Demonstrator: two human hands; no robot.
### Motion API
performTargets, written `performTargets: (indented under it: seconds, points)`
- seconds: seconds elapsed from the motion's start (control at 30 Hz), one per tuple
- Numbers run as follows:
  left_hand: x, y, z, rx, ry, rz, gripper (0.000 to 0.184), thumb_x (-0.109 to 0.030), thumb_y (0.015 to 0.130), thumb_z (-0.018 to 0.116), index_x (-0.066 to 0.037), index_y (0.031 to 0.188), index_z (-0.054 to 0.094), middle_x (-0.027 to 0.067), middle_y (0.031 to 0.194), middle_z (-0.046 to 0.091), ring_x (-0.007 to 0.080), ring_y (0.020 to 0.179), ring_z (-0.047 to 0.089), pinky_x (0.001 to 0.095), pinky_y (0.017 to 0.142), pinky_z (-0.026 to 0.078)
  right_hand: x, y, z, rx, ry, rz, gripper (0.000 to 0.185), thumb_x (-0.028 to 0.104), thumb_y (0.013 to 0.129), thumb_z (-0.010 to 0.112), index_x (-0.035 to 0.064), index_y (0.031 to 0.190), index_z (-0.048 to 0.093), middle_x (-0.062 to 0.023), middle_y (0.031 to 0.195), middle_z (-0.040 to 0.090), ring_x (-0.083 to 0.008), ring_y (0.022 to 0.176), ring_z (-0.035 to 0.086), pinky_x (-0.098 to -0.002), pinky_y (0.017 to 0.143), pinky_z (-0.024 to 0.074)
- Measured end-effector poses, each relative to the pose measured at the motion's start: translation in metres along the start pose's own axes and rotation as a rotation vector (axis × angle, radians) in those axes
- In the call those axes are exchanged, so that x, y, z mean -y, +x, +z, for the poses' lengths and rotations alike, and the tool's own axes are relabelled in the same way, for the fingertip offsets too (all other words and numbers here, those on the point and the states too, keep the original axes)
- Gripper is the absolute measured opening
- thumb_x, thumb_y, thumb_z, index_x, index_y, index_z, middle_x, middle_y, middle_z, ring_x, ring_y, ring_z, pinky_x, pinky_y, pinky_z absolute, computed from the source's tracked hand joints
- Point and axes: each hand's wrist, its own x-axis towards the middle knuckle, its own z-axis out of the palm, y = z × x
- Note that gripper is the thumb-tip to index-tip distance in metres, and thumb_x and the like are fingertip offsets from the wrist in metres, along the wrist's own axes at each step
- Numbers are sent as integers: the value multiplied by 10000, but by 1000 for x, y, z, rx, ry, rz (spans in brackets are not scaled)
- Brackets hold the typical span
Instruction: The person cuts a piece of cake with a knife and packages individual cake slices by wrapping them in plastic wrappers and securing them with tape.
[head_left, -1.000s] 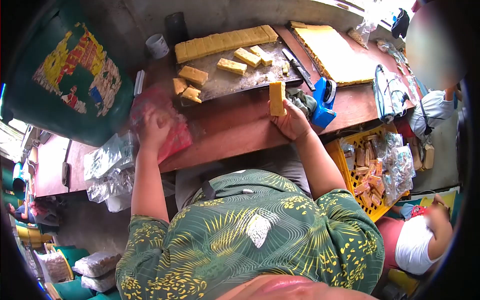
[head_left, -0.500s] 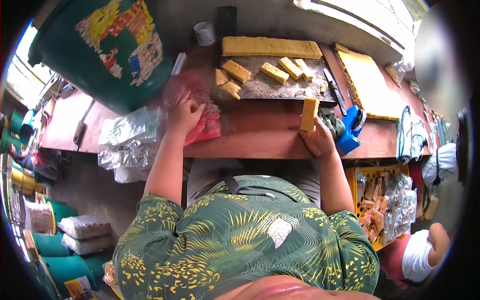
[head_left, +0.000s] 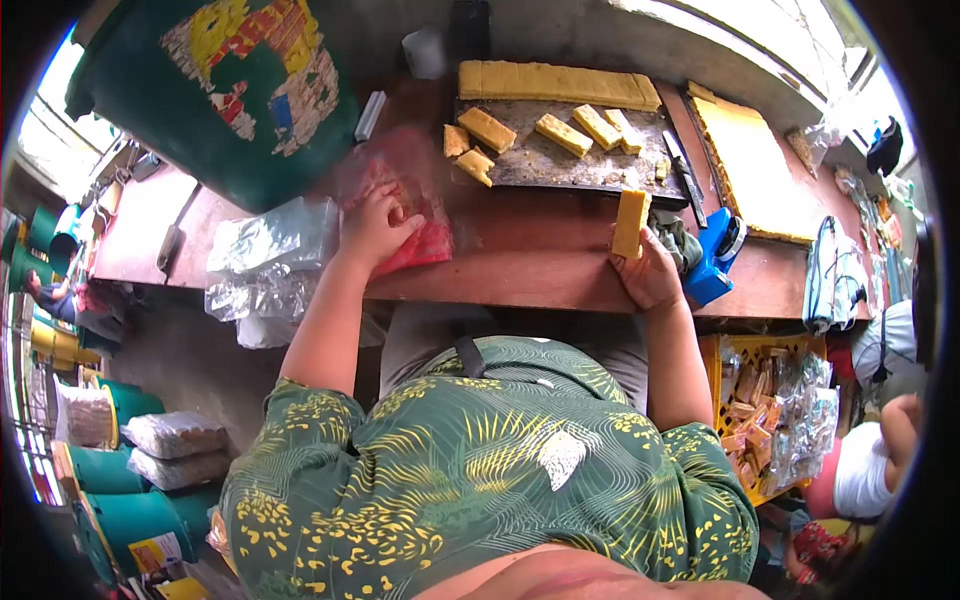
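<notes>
My right hand (head_left: pixel 652 276) is closed on a yellow rectangular cake bar (head_left: pixel 630 225), holding it upright over the front of the table. Just behind that hand lie a crumpled grey-green cloth (head_left: pixel 676 242) and a blue tape dispenser (head_left: pixel 712 262). On the left, my left hand (head_left: pixel 378 230) rests on red plastic (head_left: pixel 425 232) with its fingers curled; whatever they pinch is hidden. Several cut cake bars (head_left: pixel 563 136) lie on a dark crumb-strewn tray (head_left: pixel 530 172), in front of a long uncut cake strip (head_left: pixel 560 85). A knife (head_left: pixel 685 168) lies along the tray's right side.
Clear plastic bags (head_left: pixel 270 250) overhang the table edge at left, beside a large green bin (head_left: pixel 215 110). A cake slab (head_left: pixel 755 165) sits at right. Below it, a yellow crate (head_left: pixel 765 480) holds wrapped pieces. Other people are partly visible at both sides.
The view has shifted slightly. My right hand still holds the cake bar upright, and my left hand stays on the red plastic. More of another person shows at lower right.
</notes>
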Motion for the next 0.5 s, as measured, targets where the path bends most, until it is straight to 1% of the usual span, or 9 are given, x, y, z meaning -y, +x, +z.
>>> performTargets:
  seconds: [0.03,0.13,0.17,0.23,0.33,0.43,0.47,0.5]
  points:
    - [-4,2,-1,-5,-36,0,412,-466,839,793,-80,796,654,111,1449,610,328,1391,503,528,1126,406,0,-1,-2,7,-4,-3,364,257,1089,564,55,1392,547,-99,1267,671,-199,1117,673,-381,958,564]
    - [-25,7,4,-71,57,-119,413,-456,840,799,-68,811,657,117,1459,598,351,1366,523,500,1132,411,1,0,-3,-6,3,7,378,265,1091,560,60,1408,531,-100,1275,667,-200,1129,667,-380,954,563]
    - [-22,8,10,-88,33,-134,397,-440,855,792,-63,826,672,117,1461,600,356,1365,523,488,1138,409,0,1,-3,-19,7,5,381,265,1092,556,61,1413,526,-102,1279,666,-200,1133,666,-380,954,563]
    - [-16,9,26,-117,-21,-169,368,-410,884,778,-51,855,702,116,1465,604,366,1364,524,466,1152,404,0,1,-4,-52,10,10,387,266,1095,550,63,1423,517,-106,1289,663,-202,1142,663,-380,953,563]
    - [3,11,21,-73,-247,-182,309,-346,946,725,-39,935,758,110,1467,614,374,1377,525,449,1143,423,-1,-1,-6,-34,15,0,405,262,1089,561,62,1438,509,-110,1322,653,-206,1164,658,-381,966,563]
    - [50,16,23,18,-314,-40,282,-300,988,676,-42,973,789,101,1454,630,346,1374,550,444,1104,463,1,0,-5,-21,17,4,417,260,1084,572,64,1446,505,-108,1335,649,-212,1187,654,-384,983,562]
    - [46,22,4,123,-382,-123,214,-245,1038,655,-69,1094,763,110,1437,642,220,1279,621,351,1093,462,1,1,-5,-19,20,7,421,260,1082,576,66,1448,505,-108,1338,648,-215,1195,653,-385,989,561]
    - [37,27,-7,-1,-728,-206,228,-258,1042,653,-67,1117,752,94,1414,653,209,1255,628,345,1079,467,1,2,-5,-23,25,13,421,260,1081,578,68,1449,505,-108,1341,647,-217,1202,651,-386,991,562]
